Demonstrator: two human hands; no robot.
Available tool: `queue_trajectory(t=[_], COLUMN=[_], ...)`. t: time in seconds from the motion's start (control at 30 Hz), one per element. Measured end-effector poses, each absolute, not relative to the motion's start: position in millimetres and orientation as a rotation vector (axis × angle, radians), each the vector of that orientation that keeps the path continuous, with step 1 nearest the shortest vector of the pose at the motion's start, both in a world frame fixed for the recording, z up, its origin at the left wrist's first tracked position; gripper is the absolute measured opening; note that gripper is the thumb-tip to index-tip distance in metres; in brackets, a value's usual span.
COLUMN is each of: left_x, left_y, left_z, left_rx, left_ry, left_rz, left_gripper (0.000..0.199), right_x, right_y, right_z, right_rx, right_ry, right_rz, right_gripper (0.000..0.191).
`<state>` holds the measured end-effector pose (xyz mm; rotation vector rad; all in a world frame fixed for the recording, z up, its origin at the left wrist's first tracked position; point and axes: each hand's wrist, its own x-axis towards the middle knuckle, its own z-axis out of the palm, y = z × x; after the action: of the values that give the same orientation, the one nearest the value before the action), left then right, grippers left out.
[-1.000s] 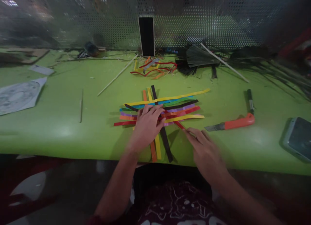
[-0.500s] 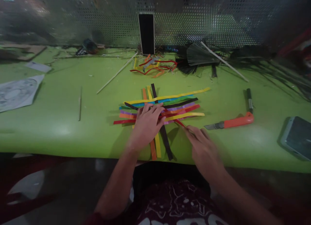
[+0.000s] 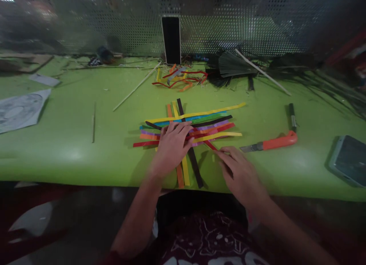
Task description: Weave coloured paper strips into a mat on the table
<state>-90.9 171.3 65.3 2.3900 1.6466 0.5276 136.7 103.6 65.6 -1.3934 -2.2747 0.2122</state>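
Observation:
Colourful flat strips lie crossed in a loose weave on the green table [image 3: 71, 124]. Under my left hand [image 3: 174, 145], which lies flat with its fingers spread, the middle of the weave is hidden. An orange strip [image 3: 180, 176], a yellow strip [image 3: 186, 171] and a dark strip [image 3: 196, 167] run lengthwise toward me. Across them go several others, among them a long yellow strip [image 3: 217, 110] at the far side and a black strip [image 3: 213, 121]. My right hand [image 3: 240, 171] pinches the end of a red strip [image 3: 210, 145] that slants out of the weave's near right side.
Right of the weave lie an orange-handled knife [image 3: 278, 142], its blade exposed, and a dark marker [image 3: 292, 116]. A phone [image 3: 172, 40] leans against the perforated metal panel [image 3: 137, 32]. Strip scraps [image 3: 183, 77], thin sticks [image 3: 137, 87] and a grey case [image 3: 350, 160] lie around.
My right hand has shifted slightly, its fingers still pinching the red strip's end. My left hand stays in place on the weave.

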Motion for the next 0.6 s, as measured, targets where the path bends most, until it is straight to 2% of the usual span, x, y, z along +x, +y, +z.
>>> queue_trajectory(t=[0.13, 0.27, 0.43, 0.6], left_x=[-91, -90, -89, -89], left_y=[171, 170, 170, 171], left_z=[66, 68, 69, 69], left_rx=[2.396, 2.396, 2.384, 2.397], left_ry=[1.642, 1.642, 1.652, 1.652], left_rz=[0.526, 0.52, 0.547, 0.53], left_gripper=[0.03, 0.03, 0.04, 0.032], right_x=[134, 127, 115, 110], right_y=[114, 122, 118, 112], right_z=[72, 77, 74, 68], right_rx=[-1.385, -1.254, -1.26, -1.374], right_ry=[-2.359, -2.531, -2.597, -2.56], right_rz=[0.166, -0.044, -0.139, -0.157], right_gripper=[0.032, 0.03, 0.031, 0.035])
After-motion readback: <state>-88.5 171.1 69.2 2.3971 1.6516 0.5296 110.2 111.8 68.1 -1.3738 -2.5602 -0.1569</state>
